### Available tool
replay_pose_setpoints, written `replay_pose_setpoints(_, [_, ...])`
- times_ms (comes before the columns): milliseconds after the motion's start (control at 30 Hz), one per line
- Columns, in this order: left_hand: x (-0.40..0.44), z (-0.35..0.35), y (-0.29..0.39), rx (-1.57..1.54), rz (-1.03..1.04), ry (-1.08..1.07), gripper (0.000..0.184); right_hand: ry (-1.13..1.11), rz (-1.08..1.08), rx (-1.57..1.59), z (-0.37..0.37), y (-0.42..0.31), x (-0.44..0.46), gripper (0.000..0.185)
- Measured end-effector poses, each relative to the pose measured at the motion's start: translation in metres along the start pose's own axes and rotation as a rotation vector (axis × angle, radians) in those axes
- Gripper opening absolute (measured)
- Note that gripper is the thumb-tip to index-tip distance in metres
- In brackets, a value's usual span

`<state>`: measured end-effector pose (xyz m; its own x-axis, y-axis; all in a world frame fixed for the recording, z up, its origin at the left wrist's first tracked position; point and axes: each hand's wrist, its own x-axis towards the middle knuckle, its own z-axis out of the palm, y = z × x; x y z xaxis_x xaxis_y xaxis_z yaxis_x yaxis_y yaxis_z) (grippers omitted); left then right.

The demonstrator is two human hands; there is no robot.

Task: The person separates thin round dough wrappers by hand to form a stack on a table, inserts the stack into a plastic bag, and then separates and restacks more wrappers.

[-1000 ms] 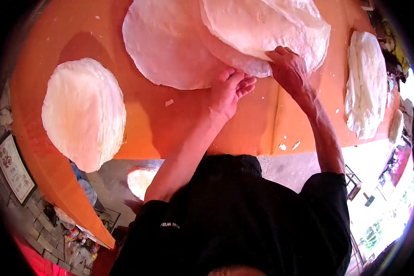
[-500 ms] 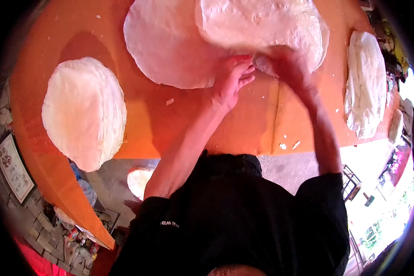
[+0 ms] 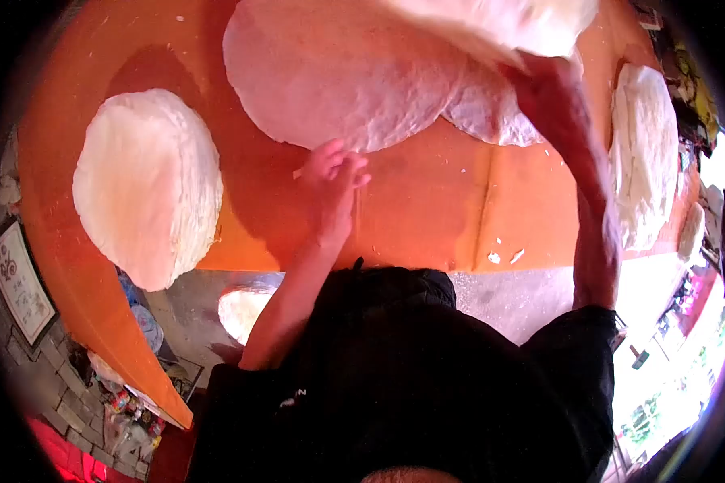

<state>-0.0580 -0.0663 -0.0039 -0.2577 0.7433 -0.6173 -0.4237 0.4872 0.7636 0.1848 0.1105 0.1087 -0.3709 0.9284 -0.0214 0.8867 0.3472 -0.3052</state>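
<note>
A large, thin round flatbread (image 3: 338,80) lies on the orange table, with another flatbread (image 3: 495,113) beside it, partly covered. Above them a paler flatbread (image 3: 515,20) is raised and blurred, and my right hand (image 3: 544,84) is closed on its near edge. The fingertips of that hand are hidden. My left hand (image 3: 334,173) hovers by the near rim of the large flatbread, its fingers loosely bent and apart, with nothing in them.
A stack of round flatbreads (image 3: 149,189) rests at the left of the orange table (image 3: 411,217). Folded flatbreads (image 3: 644,153) lie near the right edge. Small scraps (image 3: 494,258) are at the front. A framed sign (image 3: 22,282) stands at the lower left.
My right hand has moved up and right, lifting the top flatbread away and uncovering more of those below. My left hand has drawn back, left and toward me.
</note>
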Motion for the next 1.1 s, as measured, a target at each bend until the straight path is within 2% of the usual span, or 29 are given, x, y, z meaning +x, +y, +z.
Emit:
replay_pose_setpoints(33, [0.0, -0.014, -0.001, 0.107, 0.153, 0.138, 0.032, -0.071, 0.049, 0.028, 0.015, 0.006, 0.004, 0.022])
replay_pose_setpoints(67, [0.003, -0.027, 0.005, 0.11, 0.157, 0.148, 0.032, -0.154, 0.021, -0.13, 0.023, 0.014, 0.011, 0.022])
replay_pose_setpoints(133, [0.014, -0.046, 0.019, -0.07, 0.018, 0.291, 0.032, -0.062, -0.14, -0.308, 0.02, 0.042, 0.03, 0.019])
replay_pose_setpoints(200, [0.016, -0.044, 0.032, -0.179, -0.001, 0.242, 0.028, 0.044, -0.151, -0.127, -0.031, 0.039, 0.048, 0.017])
replay_pose_setpoints(267, [0.026, -0.044, 0.033, -0.297, -0.01, 0.186, 0.024, 0.088, -0.09, 0.153, -0.064, -0.005, 0.061, 0.019])
replay_pose_setpoints(300, [0.037, -0.047, 0.023, -0.367, -0.062, 0.145, 0.021, 0.633, 0.004, 0.427, -0.058, -0.056, 0.076, 0.01])
replay_pose_setpoints(367, [0.044, -0.048, 0.019, -0.441, -0.107, 0.11, 0.018, 0.35, -0.203, 0.147, -0.079, -0.077, 0.031, 0.028])
replay_pose_setpoints(400, [0.045, -0.044, 0.019, -0.404, -0.105, 0.089, 0.016, 0.351, -0.213, 0.151, -0.057, -0.081, 0.032, 0.028])
replay_pose_setpoints(433, [0.045, -0.042, 0.018, -0.368, -0.103, 0.072, 0.015, 0.262, -0.306, -0.127, -0.017, -0.085, 0.034, 0.021])
replay_pose_setpoints(500, [0.038, -0.039, 0.024, -0.384, -0.138, 0.084, 0.014, 0.048, -0.372, -0.229, 0.062, -0.104, 0.028, 0.009])
replay_pose_setpoints(567, [0.036, -0.043, 0.024, -0.357, -0.114, -0.052, 0.024, -0.126, -0.355, -0.031, 0.122, -0.097, 0.015, 0.008])
replay_pose_setpoints(633, [0.038, -0.047, 0.021, -0.358, -0.14, -0.051, 0.024, -0.12, -0.359, -0.048, 0.109, -0.107, 0.018, 0.006])
replay_pose_setpoints(700, [0.034, -0.046, 0.017, -0.382, -0.049, -0.083, 0.024, -0.122, -0.344, -0.071, 0.105, -0.117, 0.015, 0.007])
replay_pose_setpoints(767, [0.036, -0.042, 0.018, -0.422, -0.075, -0.104, 0.024, -0.006, -0.435, -0.112, 0.105, -0.136, 0.02, 0.004])
replay_pose_setpoints(833, [0.04, -0.042, 0.02, -0.461, -0.088, -0.12, 0.024, -0.037, -0.446, -0.057, 0.125, -0.143, 0.014, 0.005])
replay_pose_setpoints(900, [0.042, -0.049, 0.019, -0.467, -0.078, -0.213, 0.025, -0.242, -0.355, -0.029, 0.142, -0.146, 0.015, 0.005])
replay_pose_setpoints(933, [0.045, -0.052, 0.019, -0.458, -0.085, -0.217, 0.025, -0.241, -0.344, -0.025, 0.141, -0.152, 0.02, 0.005])
replay_pose_setpoints(1000, [0.044, -0.054, 0.014, -0.67, -0.08, -0.254, 0.027, -0.276, -0.43, -0.022, 0.128, -0.16, 0.021, 0.021])
replay_pose_setpoints(1033, [0.04, -0.054, 0.014, -0.671, -0.088, -0.265, 0.027, -0.276, -0.418, -0.029, 0.136, -0.159, 0.012, 0.021])
replay_pose_setpoints(1100, [0.046, -0.06, 0.02, -0.729, -0.091, -0.317, 0.029, 0.024, -0.471, 0.142, 0.159, -0.159, 0.002, 0.011])
